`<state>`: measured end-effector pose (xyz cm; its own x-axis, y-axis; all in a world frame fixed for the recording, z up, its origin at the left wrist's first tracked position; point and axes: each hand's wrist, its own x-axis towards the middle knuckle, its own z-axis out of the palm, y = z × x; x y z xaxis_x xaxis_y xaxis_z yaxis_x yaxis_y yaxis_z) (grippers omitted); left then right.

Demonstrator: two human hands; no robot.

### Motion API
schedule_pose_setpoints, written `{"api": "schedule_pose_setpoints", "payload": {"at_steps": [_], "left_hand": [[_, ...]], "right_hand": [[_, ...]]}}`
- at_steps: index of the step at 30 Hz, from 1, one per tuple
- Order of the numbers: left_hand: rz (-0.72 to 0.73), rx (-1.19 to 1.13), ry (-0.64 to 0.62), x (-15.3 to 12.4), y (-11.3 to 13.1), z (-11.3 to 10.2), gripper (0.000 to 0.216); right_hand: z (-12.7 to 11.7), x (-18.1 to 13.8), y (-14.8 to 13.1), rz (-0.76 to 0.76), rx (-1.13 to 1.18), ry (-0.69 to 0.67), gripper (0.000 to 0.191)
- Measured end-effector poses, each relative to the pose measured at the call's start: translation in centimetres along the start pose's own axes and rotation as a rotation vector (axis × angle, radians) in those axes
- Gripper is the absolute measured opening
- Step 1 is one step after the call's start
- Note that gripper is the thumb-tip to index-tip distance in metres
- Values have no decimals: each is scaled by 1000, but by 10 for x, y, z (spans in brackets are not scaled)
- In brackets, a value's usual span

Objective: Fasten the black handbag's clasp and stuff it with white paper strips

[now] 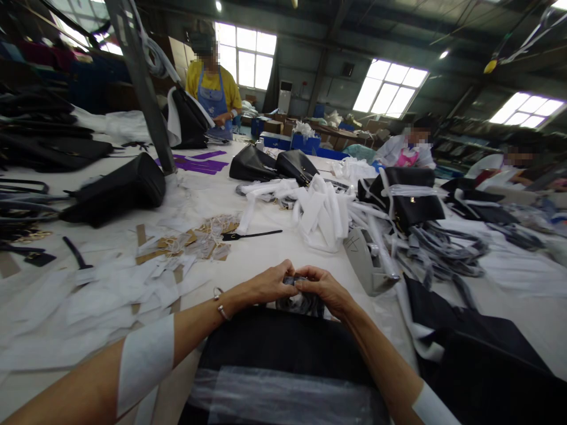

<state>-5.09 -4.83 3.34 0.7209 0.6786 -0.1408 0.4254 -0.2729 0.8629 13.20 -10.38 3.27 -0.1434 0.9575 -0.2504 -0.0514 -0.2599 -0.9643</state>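
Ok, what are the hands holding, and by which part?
The left hand and right hand pinch a shiny, dark bundle near its top.

Daylight glared white through large windows in the far wall, while small lamps shone beneath a dim ceiling. The pale table was softly lit; the nearest black bag showed little detail, and the outer edges looked stretched and blurred.

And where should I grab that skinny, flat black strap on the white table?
Maybe pinch the long, skinny black strap mid-length from above: there it lies slim on bare white table, while its wider left end sits beside brown tags.
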Motion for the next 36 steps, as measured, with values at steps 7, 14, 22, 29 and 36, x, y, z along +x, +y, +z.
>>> {"api": "schedule_pose_setpoints", "payload": {"at_steps": [7, 14, 22, 29, 36], "left_hand": [[-43, -277, -20, -4, 5, 5, 28], [-69, -540, 8, 2, 4, 11, 26], [-75, -801, -39, -1, 1, 9, 32], [-91, -855, -91, -6, -1, 3, 33], [-86, -783, -1, -5, -3, 11, 30]], "right_hand": [[1, -6, 4, -71, -76, 70, 33], [5, -12, 12, -350, -208, 186, 22], [-5, -26, 4, -615, -680, 75, 25], [-4, -24, 10, -634, -679, 113, 23], [5, -22, 16, -565, -589, 127, 23]]}}
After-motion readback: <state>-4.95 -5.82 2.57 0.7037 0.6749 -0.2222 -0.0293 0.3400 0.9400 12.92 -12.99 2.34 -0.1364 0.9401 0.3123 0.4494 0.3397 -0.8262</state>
